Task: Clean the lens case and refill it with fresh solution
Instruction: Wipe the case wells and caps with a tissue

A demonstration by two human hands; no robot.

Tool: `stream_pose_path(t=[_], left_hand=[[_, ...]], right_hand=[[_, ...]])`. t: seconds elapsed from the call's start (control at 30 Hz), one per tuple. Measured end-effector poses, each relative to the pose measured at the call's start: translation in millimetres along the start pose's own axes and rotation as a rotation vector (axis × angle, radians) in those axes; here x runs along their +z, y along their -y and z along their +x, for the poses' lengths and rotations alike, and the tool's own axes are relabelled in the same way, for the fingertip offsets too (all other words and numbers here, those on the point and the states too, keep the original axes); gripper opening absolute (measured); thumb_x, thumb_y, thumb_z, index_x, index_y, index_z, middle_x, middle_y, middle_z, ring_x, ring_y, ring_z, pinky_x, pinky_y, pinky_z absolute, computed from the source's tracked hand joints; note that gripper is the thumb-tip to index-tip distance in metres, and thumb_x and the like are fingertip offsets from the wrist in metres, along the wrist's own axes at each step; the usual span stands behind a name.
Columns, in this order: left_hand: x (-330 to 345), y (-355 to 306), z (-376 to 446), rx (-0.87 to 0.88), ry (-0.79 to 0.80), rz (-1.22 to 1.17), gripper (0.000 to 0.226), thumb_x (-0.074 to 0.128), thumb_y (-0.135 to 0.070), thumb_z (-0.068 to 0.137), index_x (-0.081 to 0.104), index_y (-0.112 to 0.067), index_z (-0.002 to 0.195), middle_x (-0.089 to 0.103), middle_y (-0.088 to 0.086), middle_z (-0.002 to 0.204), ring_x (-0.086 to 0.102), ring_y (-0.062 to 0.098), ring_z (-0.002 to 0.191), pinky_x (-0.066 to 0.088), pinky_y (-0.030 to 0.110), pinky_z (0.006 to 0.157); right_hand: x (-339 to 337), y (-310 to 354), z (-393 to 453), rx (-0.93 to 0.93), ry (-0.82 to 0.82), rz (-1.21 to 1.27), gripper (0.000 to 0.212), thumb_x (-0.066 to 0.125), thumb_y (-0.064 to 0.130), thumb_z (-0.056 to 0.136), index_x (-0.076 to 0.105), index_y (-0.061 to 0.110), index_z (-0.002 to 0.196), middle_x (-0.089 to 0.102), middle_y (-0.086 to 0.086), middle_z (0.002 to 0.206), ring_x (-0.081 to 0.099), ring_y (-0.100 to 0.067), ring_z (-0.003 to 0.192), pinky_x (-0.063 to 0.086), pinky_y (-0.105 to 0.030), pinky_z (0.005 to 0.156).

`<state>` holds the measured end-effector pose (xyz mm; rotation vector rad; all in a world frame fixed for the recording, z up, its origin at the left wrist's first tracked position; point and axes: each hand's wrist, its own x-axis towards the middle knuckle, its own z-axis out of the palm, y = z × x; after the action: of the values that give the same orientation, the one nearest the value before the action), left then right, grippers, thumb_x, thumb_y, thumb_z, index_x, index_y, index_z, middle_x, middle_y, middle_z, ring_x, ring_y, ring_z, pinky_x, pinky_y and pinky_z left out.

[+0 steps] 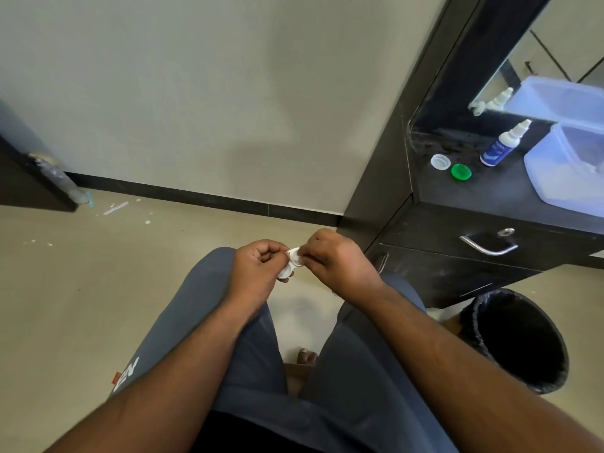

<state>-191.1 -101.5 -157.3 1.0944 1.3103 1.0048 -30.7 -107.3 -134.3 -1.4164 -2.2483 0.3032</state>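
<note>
A white lens case (292, 263) with both wells uncapped is held over my knees. My left hand (258, 266) grips its lower end. My right hand (336, 256) has fingertips pressed against the upper well; something white may be pinched there, too small to tell. The case's two caps, one white (440, 162) and one green (461, 172), lie on the dark dresser top (457, 194) to the right. Beside them stands a solution bottle (503, 143) with a blue label and white nozzle.
A translucent plastic box (568, 165) sits at the dresser's right end, under a mirror (555, 60). A drawer with a metal handle (488, 246) faces me. A black bin (516, 338) stands on the floor by my right leg. White scraps (116, 207) litter the floor at left.
</note>
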Motion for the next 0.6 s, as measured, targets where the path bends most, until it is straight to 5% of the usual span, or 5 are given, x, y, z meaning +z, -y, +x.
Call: stream_pose_path(t=[0.3,0.43,0.6], left_hand=[[10,5,-9,0.0,-0.029,0.001,0.008,0.066,-0.005,0.087,0.069,-0.009,0.08,0.071,0.008,0.076,0.07,0.022,0.068,0.059,0.03,0.058],[14,7,-9,0.065,-0.046,0.065,0.006,0.066,-0.004,0.085,0.065,-0.004,0.079,0.067,0.012,0.075,0.064,0.022,0.067,0.055,0.028,0.058],[15,9,-8,0.171,-0.049,0.167,0.009,0.065,-0.001,0.083,0.065,-0.009,0.078,0.064,0.002,0.071,0.058,0.012,0.064,0.05,0.023,0.058]], right_hand=[[4,4,4,0.079,-0.019,-0.077,0.005,0.068,0.013,0.083,0.067,0.009,0.085,0.063,-0.007,0.083,0.058,-0.021,0.073,0.048,-0.031,0.057],[13,14,-1,0.503,-0.155,0.198,0.009,0.068,0.017,0.081,0.064,0.014,0.073,0.062,0.003,0.075,0.056,-0.013,0.069,0.046,-0.027,0.059],[28,39,4,1.282,-0.432,1.04,0.016,0.072,0.007,0.074,0.057,0.008,0.069,0.048,-0.003,0.063,0.041,-0.014,0.052,0.04,-0.026,0.044]])
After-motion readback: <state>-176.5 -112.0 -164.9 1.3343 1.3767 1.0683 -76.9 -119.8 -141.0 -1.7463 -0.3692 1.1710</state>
